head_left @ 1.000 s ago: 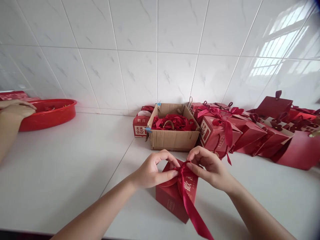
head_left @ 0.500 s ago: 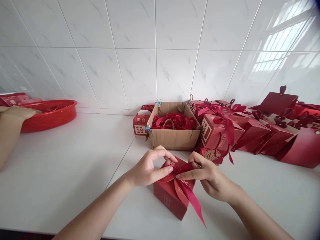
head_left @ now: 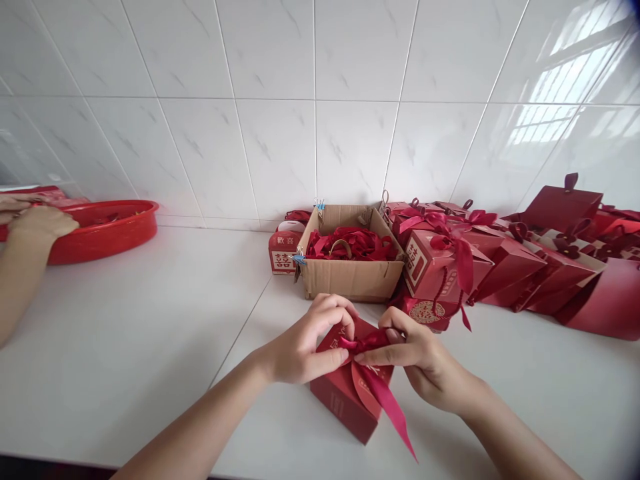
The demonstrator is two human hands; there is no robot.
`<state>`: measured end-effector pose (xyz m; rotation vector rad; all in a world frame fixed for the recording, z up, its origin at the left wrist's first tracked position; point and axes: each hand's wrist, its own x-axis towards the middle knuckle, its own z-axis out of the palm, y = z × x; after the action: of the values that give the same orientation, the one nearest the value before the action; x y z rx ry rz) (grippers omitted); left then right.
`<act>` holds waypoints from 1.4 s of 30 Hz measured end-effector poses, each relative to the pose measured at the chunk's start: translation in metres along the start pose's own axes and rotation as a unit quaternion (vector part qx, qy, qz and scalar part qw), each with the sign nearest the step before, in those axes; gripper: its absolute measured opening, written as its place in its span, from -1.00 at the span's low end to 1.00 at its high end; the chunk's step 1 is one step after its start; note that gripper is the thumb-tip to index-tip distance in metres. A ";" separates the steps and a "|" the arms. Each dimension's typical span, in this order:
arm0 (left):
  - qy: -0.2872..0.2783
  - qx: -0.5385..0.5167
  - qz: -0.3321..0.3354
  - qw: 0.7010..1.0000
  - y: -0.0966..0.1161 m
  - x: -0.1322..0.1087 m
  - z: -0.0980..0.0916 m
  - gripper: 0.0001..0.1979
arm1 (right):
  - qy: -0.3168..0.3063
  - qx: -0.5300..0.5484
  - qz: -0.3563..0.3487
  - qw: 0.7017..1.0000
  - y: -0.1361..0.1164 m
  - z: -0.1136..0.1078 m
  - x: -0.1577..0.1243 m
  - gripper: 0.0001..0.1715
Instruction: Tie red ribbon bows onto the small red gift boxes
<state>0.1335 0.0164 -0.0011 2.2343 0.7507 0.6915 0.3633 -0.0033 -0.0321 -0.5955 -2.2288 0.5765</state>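
Note:
A red gift box [head_left: 345, 400] sits on the white counter in front of me, turned at an angle. Across its top runs a red ribbon [head_left: 393, 407], with one long tail hanging over the near side. My left hand [head_left: 313, 340] pinches the ribbon at the knot, fingertips close together over the box's left side. From the right, my right hand [head_left: 417, 357] grips a loop of the same ribbon between thumb and fingers. The two hands almost meet at the knot, which their fingertips partly cover.
Just behind stands a cardboard box [head_left: 353, 280] of red ribbons, with blue binder clips on its edge. A small red box [head_left: 284, 250] is left of it; several red gift boxes [head_left: 447, 263] crowd the right. At far left, another person's hands [head_left: 43, 223] are by a red basin [head_left: 107, 230].
My left fingers have curled in closer to the knot, where a small ribbon end now shows. At far left, the other person's hands have shifted and both are now visible.

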 end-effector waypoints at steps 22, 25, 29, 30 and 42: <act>0.116 0.017 0.009 0.993 -0.005 0.003 0.001 -0.93 | -0.015 0.036 0.001 0.999 0.000 0.003 -0.002 -0.41; 0.115 0.017 0.013 0.993 -0.006 0.002 -0.001 -0.93 | -0.013 0.031 -0.004 0.999 0.000 0.003 -0.002 -0.44; 0.101 0.014 0.036 0.994 -0.007 0.001 -0.007 -0.94 | -0.006 0.030 -0.012 0.999 0.000 0.002 -0.002 -0.44; 0.097 0.013 0.040 0.994 -0.007 0.001 -0.008 -0.94 | -0.005 0.038 -0.011 0.999 0.000 0.002 -0.002 -0.43; 0.014 -0.057 -0.017 0.998 -0.003 0.001 -0.013 -0.94 | -0.002 0.054 0.002 0.999 0.000 0.005 -0.003 -0.47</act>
<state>0.1245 0.0241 0.0055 2.1082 0.7441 0.7325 0.3614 -0.0063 -0.0364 -0.5437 -2.1844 0.6955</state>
